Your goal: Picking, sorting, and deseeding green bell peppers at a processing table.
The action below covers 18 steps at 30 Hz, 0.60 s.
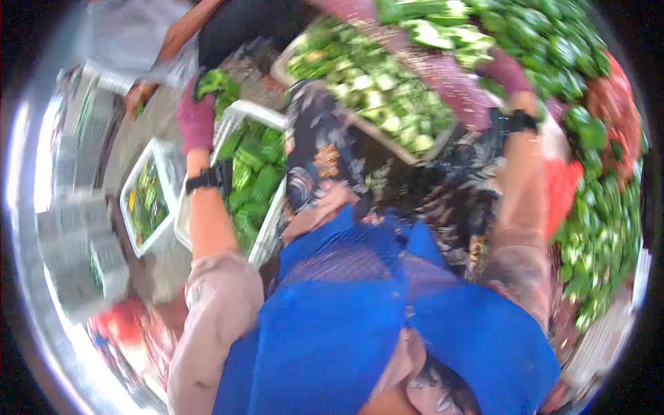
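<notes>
My left hand (196, 118), in a maroon glove, is at the upper left, beyond a white plastic crate (270, 220) of green peppers (254, 171). Its fingers are around a bunch of green pepper pieces (220, 92), blurred by motion. At the upper right, my right hand (504, 73), gloved alike, is against cut green peppers (446, 33) with pale insides; whether it grips any is unclear. Between my arms, in front of my knees, a tilted pale crate (384, 137) contains chopped green pepper pieces (381, 88). Dark bands circle both wrists.
Whole green peppers (539, 41) are heaped along the right, beside red mesh sacking (614, 114). A smaller white crate (168, 171) with green scraps stands left. Stacked crates (83, 238) line the left edge. Another person's hand (139, 98) reaches in at the upper left.
</notes>
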Each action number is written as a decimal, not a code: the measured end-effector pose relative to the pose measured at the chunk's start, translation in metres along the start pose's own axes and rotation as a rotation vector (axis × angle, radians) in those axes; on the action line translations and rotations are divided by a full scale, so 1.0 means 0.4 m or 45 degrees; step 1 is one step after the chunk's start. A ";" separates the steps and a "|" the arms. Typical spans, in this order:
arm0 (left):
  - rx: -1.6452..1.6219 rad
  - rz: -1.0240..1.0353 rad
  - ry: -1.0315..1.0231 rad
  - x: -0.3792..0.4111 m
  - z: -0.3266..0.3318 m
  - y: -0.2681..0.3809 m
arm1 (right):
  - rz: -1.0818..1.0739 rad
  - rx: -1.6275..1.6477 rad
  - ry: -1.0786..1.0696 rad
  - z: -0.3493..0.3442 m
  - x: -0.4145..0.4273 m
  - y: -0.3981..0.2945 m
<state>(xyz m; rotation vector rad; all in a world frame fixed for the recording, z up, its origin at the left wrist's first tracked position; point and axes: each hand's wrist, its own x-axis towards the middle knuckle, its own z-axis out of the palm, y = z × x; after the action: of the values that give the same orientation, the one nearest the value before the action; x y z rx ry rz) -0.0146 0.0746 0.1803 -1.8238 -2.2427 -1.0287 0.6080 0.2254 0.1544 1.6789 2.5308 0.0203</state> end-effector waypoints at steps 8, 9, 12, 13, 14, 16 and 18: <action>0.533 -0.412 0.065 -0.188 -0.177 -0.138 | 0.440 0.470 -0.462 0.256 0.080 0.322; 0.657 -0.331 0.195 -0.219 -0.194 -0.160 | 0.304 0.264 -0.448 0.207 0.081 0.233; 0.788 -0.399 0.008 -0.345 -0.085 -0.156 | 0.349 -0.164 -0.525 0.136 0.077 0.158; 0.717 -0.247 -0.272 -0.412 -0.045 -0.196 | 0.333 -0.177 -0.525 0.127 0.083 0.140; 0.590 -0.257 -0.815 -0.411 -0.024 -0.111 | 0.422 -0.182 -0.560 0.125 0.071 0.142; 0.299 -0.529 -0.819 -0.473 0.007 -0.093 | 0.426 -0.154 -0.482 0.107 0.051 0.135; -0.136 -0.883 -0.587 -0.526 0.057 -0.148 | 0.474 -0.054 -0.547 0.087 0.070 0.134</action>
<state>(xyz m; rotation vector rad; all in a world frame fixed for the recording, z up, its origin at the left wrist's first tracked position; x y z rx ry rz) 0.0017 -0.0948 0.0415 -1.4346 -3.2968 -0.8576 0.6497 0.2705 0.1214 1.8724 1.8808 -0.2287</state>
